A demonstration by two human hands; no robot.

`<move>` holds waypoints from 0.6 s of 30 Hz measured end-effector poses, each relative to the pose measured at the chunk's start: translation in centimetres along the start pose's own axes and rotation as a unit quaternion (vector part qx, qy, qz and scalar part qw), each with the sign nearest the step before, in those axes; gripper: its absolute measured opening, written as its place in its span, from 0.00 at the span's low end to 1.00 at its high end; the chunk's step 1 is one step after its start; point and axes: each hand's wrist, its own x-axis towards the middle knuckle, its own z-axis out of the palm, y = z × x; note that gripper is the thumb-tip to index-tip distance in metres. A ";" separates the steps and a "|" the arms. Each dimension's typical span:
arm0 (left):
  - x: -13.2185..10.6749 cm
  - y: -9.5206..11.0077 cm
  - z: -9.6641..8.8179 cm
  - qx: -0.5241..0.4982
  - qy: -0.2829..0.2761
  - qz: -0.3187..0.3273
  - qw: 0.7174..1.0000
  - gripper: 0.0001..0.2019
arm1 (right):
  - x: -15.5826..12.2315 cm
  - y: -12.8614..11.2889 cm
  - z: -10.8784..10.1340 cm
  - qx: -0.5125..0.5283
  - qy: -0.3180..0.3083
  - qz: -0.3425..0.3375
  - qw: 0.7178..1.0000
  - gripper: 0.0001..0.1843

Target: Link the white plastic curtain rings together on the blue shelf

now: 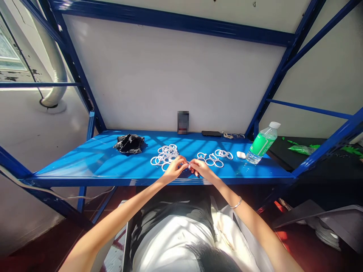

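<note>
My left hand [176, 166] and my right hand [200, 167] meet above the front edge of the blue table [93, 162]. The fingers of both are pinched together, tip to tip. Whatever they hold between them is too small and hidden to make out. Just behind my left hand lies a heap of white rings [167, 152], overlapping one another. A smaller, looser group of white rings [210, 161] is spread beyond my right hand, apart from the heap.
A crumpled black plastic bag [129, 144] sits at the left. Along the back are a dark upright box [183, 122], a black phone [211, 133] and a cord [231, 135]. A water bottle [262, 143] stands right, beside a small white case [241, 155]. Blue posts [273, 75] frame the table.
</note>
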 end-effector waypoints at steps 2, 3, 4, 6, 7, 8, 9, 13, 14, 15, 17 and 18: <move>0.2 -0.1 -0.1 -0.049 -0.019 -0.035 0.998 0.22 | 0.1 0.3 -0.1 -0.019 0.002 0.002 1.000 0.18; 0.3 -0.2 -0.2 -0.070 -0.035 -0.053 0.996 0.23 | 0.2 0.5 -0.1 -0.023 0.007 -0.004 1.000 0.19; 0.3 -0.3 -0.2 -0.087 -0.051 -0.069 0.993 0.23 | 0.3 0.5 -0.1 -0.024 0.014 -0.016 1.000 0.19; 0.5 -0.4 -0.3 -0.113 -0.073 -0.091 0.987 0.25 | 0.4 0.5 -0.2 -0.022 0.019 -0.038 0.999 0.22; 0.5 -0.4 -0.3 -0.125 -0.081 -0.098 0.984 0.25 | 0.4 0.3 -0.2 -0.017 0.015 -0.041 0.999 0.23; 0.6 -0.4 -0.3 -0.136 -0.087 -0.104 0.981 0.26 | 0.4 0.1 -0.2 -0.009 0.008 -0.033 0.999 0.23; 0.6 -0.4 -0.3 -0.148 -0.093 -0.109 0.979 0.26 | 0.3 -0.1 -0.2 0.001 -0.004 -0.017 1.000 0.24; 0.7 -0.3 -0.4 -0.162 -0.124 -0.114 0.972 0.27 | -0.2 -1.5 0.0 0.038 -0.045 0.051 0.997 0.23; 0.7 -0.3 -0.4 -0.157 -0.132 -0.113 0.972 0.27 | -0.4 -1.9 0.0 0.041 -0.047 0.053 0.997 0.23; 0.7 -0.2 -0.5 -0.151 -0.143 -0.112 0.972 0.27 | -0.5 -2.2 0.1 0.045 -0.051 0.052 0.996 0.22; 0.7 0.0 -0.6 -0.142 -0.163 -0.110 0.970 0.26 | -0.7 -2.7 0.2 0.059 -0.063 0.047 0.995 0.22; 0.7 0.1 -0.7 -0.141 -0.171 -0.109 0.969 0.26 | -0.8 -2.9 0.2 0.067 -0.070 0.047 0.994 0.22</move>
